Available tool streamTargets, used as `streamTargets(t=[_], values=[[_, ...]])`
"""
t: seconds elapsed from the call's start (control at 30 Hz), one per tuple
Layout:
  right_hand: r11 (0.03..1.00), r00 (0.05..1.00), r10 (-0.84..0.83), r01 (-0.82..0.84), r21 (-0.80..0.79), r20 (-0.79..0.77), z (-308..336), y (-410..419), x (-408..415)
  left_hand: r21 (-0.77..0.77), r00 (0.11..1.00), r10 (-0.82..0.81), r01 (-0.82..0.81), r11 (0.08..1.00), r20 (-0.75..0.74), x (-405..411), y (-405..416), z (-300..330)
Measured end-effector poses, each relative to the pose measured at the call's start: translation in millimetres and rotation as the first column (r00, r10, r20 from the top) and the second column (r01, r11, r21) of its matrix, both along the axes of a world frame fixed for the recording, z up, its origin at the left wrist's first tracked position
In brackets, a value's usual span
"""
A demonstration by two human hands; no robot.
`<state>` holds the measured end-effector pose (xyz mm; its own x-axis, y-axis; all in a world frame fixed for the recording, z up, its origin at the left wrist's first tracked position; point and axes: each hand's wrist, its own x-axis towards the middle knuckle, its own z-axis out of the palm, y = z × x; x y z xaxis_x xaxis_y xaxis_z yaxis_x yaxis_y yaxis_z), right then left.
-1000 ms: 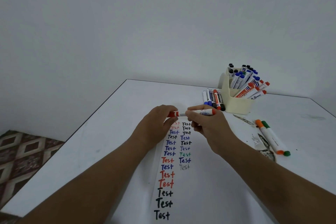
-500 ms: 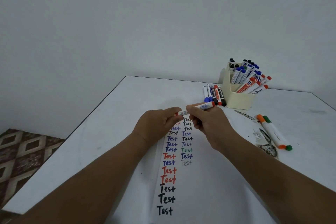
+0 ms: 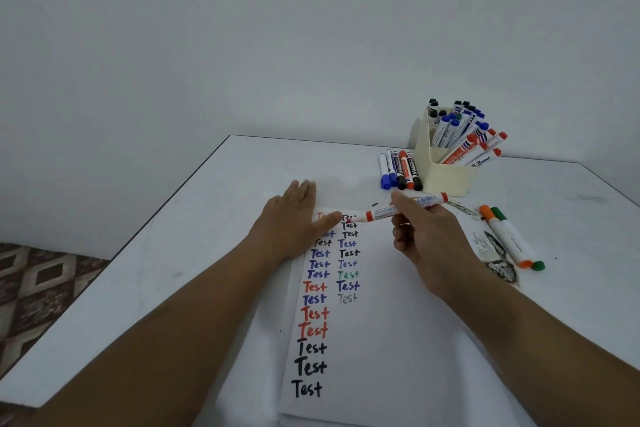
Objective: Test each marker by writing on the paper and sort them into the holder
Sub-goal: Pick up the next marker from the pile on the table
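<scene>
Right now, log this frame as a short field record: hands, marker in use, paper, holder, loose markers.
left hand: flat on paper, open
right hand: grips red marker, tip at top of paper
paper: two columns of "Test"
holder: cream, many markers inside
row beside holder: five markers lying
orange and green markers: lying at right

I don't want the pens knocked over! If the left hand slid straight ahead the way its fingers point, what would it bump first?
Probably nothing: the left hand, flat on the white paper, points at bare white table; the loose capped markers lie off to its right.
</scene>
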<state>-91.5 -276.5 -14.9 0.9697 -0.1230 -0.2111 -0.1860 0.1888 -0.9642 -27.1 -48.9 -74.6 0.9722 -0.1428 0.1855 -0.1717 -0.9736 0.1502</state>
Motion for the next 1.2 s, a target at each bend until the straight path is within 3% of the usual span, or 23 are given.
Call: streamTargets(t=[0.13, 0.27, 0.37, 0.47, 0.53, 0.6, 0.67, 0.77, 0.97, 1.2], values=[[0.997, 1.000, -0.005, 0.004, 0.072, 0.006, 4, 1, -5, -0.069, 1.000, 0.014, -0.015, 0.998, -0.020, -5, 0, 3], [0.977, 0.998, 0.038, -0.029, 0.209, -0.042, 9, 7, -18, -0.158, 0.975, 0.211, -0.198, 0.967, 0.071, -10, 3, 5], [0.954, 0.991, 0.103, -0.075, 0.291, -0.084, 14, 11, -32, -0.190, 0.946, 0.325, -0.319, 0.928, -0.003, -5, 7, 5], [0.946, 0.982, 0.157, -0.119, 0.303, -0.105, 15, 13, -42, -0.118, 0.952, 0.295, -0.303, 0.946, -0.075, -9, 20, 6], [0.952, 0.977, 0.205, -0.186, 0.242, -0.055, 10, 14, -48, 0.014, 0.965, 0.249, -0.249, 0.969, -0.088, -17, 29, 4], [0.960, 0.962, 0.269, -0.272, 0.072, 0.042, 2, 13, -53, 0.117, 0.975, 0.211, -0.201, 0.973, -0.076, -25, 34, 2], [0.939, 0.939, 0.323, -0.304, -0.158, 0.116, -7, 13, -60, 0.163, 0.980, 0.195, -0.185, 0.969, -0.047, -29, 34, 1], [0.887, 0.918, 0.357, -0.275, -0.372, 0.174, -17, 10, -68, 0.168, 0.977, 0.205, -0.193, 0.967, -0.062, -28, 33, 0], [0.822, 0.890, 0.407, -0.258, -0.507, 0.207, -21, 11, -76, 0.170, 0.975, 0.203, -0.186, 0.968, -0.092, -28, 34, 2], [0.789, 0.880, 0.436, -0.273, -0.551, 0.188, -23, 13, -78, 0.169, 0.977, 0.200, -0.185, 0.968, -0.076, -26, 35, 1]])
